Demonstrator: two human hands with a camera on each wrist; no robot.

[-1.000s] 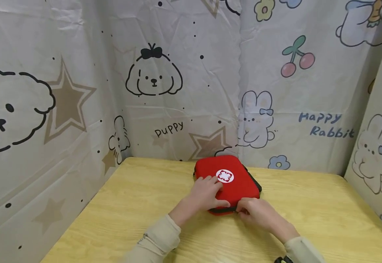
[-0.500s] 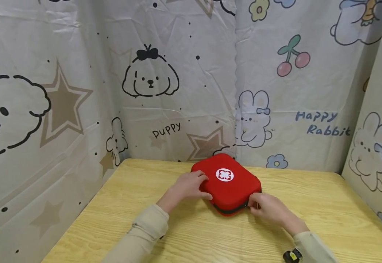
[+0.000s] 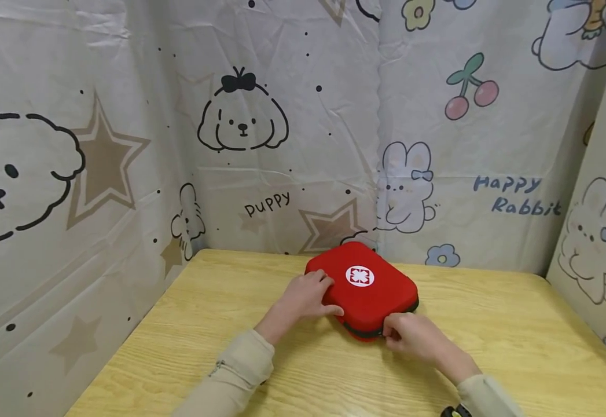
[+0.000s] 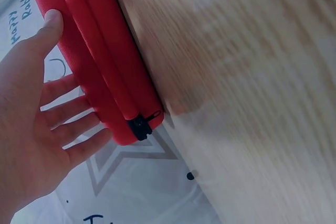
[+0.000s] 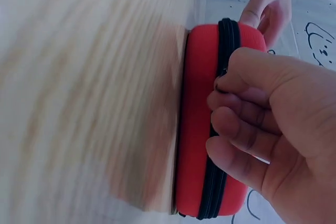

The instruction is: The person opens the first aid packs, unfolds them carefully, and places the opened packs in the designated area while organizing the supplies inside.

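Note:
A red zip-up case (image 3: 370, 301) with a white round emblem (image 3: 360, 276) lies flat on the table, one rounded corner toward me. My left hand (image 3: 305, 295) rests against the case's left side, thumb near the front and fingers spread along the edge. In the right wrist view, my right hand (image 5: 283, 98) pinches a small dark zipper pull (image 5: 221, 86) between thumb and index finger, at the black zipper (image 5: 228, 43) along the case's side. The left wrist view shows a red fabric strip and a zipper end (image 4: 139, 127) on another side.
The wooden table (image 3: 219, 359) runs up to printed curtains (image 3: 292, 116) at the back and both sides. Behind the case, its far corner sits close to the back curtain. A dark wristband (image 3: 455, 411) shows by the right sleeve.
The case has turned on the table, a corner now facing me. My left hand has slid off its top to the left side. My right hand went right, then back left along the zipper.

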